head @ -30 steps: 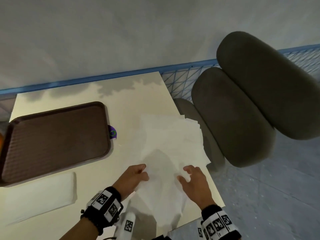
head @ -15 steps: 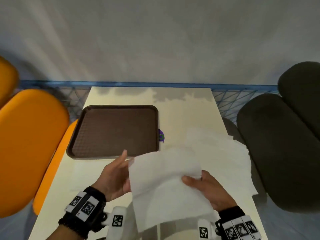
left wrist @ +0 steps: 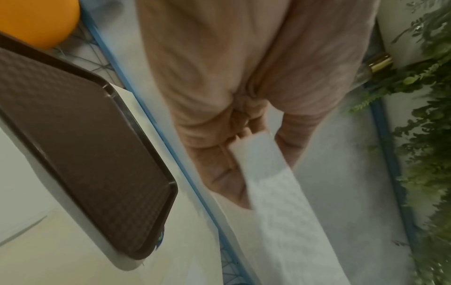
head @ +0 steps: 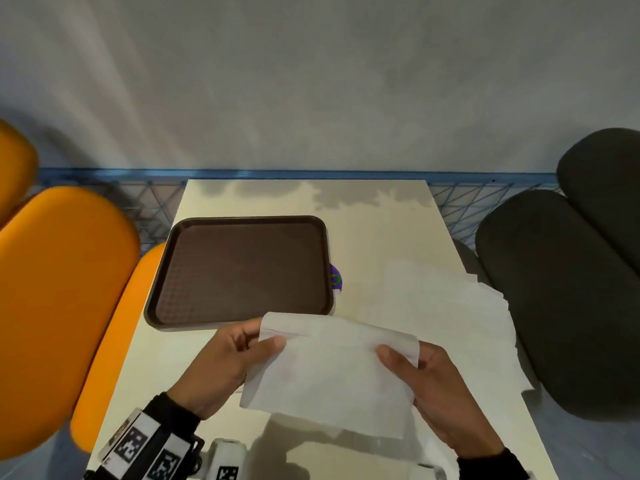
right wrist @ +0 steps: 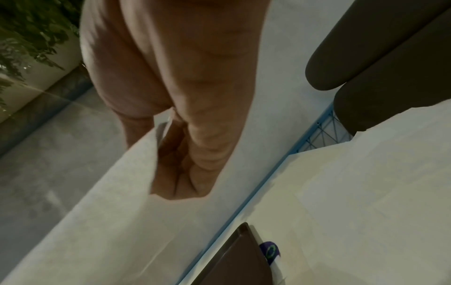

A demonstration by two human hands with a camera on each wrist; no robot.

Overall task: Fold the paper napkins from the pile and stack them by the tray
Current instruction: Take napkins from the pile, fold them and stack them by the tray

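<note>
I held 1 white napkin (head: 332, 372) above the surface (head: 377, 237), my left hand (head: 225, 362) pinching its left edge, my right hand (head: 440, 389) pinching its right, top edge folded over. The pile (head: 450, 306) lay right of the brown tray (head: 242, 268).

Two hands are in view, the left hand (head: 221, 368) and the right hand (head: 440, 393), and between them they hold one white paper napkin (head: 332, 372). One dark brown rectangular plastic tray (head: 242, 271) sits on the one pale cream surface (head: 381, 230). One loose pile of white paper napkins (head: 450, 299) lies to the right; how many sheets it has cannot be told. One small purple item (head: 335, 278) peeks out beside the tray. Orange padded seat cushions (head: 62, 289) number three on the left, dark grey ones (head: 554, 289) two on the right.
</note>
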